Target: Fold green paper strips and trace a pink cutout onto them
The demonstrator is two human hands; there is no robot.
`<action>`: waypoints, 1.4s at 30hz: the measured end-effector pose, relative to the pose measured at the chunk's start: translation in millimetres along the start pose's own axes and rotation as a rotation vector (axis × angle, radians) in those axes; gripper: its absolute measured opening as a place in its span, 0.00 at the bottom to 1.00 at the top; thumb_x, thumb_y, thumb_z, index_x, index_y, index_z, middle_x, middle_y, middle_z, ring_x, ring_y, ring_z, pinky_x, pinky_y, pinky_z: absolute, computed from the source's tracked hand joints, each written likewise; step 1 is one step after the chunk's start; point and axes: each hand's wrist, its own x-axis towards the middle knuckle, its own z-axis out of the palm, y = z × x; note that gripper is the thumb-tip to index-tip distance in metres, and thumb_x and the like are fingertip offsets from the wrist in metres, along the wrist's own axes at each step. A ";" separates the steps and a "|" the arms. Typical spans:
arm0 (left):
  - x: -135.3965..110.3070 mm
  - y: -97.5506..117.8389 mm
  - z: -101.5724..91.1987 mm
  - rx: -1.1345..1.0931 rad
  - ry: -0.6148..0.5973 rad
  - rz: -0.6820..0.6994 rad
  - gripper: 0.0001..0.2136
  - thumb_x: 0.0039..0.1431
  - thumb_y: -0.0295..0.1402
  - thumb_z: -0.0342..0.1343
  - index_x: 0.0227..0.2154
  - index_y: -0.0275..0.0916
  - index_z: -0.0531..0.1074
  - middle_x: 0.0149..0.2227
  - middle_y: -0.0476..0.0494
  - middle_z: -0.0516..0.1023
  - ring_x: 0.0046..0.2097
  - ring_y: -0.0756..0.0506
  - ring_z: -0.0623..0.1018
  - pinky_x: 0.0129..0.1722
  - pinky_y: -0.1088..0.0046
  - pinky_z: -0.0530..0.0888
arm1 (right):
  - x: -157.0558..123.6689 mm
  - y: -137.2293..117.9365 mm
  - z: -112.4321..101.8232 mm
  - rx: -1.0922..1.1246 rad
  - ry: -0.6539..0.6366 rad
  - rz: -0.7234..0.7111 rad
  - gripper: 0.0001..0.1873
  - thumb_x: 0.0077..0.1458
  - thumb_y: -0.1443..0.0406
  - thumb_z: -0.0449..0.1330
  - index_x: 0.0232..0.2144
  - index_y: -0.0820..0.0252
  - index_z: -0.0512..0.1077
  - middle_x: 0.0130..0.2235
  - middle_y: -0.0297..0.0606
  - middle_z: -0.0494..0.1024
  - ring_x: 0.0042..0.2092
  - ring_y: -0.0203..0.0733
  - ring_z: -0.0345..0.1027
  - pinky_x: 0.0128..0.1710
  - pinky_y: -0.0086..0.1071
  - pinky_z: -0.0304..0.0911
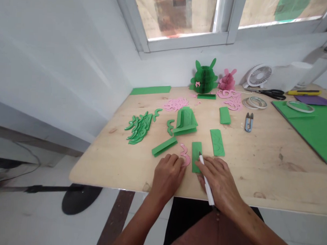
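My right hand (222,180) grips a white marker pen (207,186), its dark tip pointing away from me over a green paper strip (196,150). The fingers of that hand rest at the strip's right edge. Curled on the table to the left, my left hand (168,174) has its fingertips on the lower end of a pink wavy paper cutout (185,154), shaped like a 3. Another green strip (218,143), with a curvy outline drawn on it, lies beyond my right hand. A folded green strip (164,147) sits just past my left hand.
Green wavy cutouts (140,127) and pink cutouts (176,104) lie in piles, with folded green papers (185,119) between. Farther right are thread snips (248,122), tape rolls (256,102), scissors (273,93) and a green sheet (313,127). Paper figures (204,79) and a fan (258,75) stand by the wall.
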 end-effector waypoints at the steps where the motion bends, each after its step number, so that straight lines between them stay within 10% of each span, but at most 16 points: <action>1: 1.4 -0.7 0.5 0.031 -0.009 0.020 0.06 0.62 0.29 0.51 0.30 0.40 0.71 0.32 0.43 0.74 0.36 0.43 0.72 0.36 0.66 0.67 | -0.9 -0.1 0.5 -0.002 0.002 0.000 0.17 0.60 0.70 0.52 0.51 0.58 0.68 0.49 0.43 0.77 0.52 0.49 0.67 0.54 0.46 0.55; 42: 10.2 -2.9 16.6 -0.063 0.397 0.276 0.08 0.61 0.23 0.51 0.27 0.36 0.69 0.25 0.47 0.71 0.29 0.48 0.71 0.30 0.71 0.68 | -4.7 -0.6 3.2 0.016 -0.053 0.027 0.18 0.60 0.71 0.52 0.53 0.60 0.67 0.50 0.46 0.76 0.54 0.51 0.65 0.51 0.47 0.58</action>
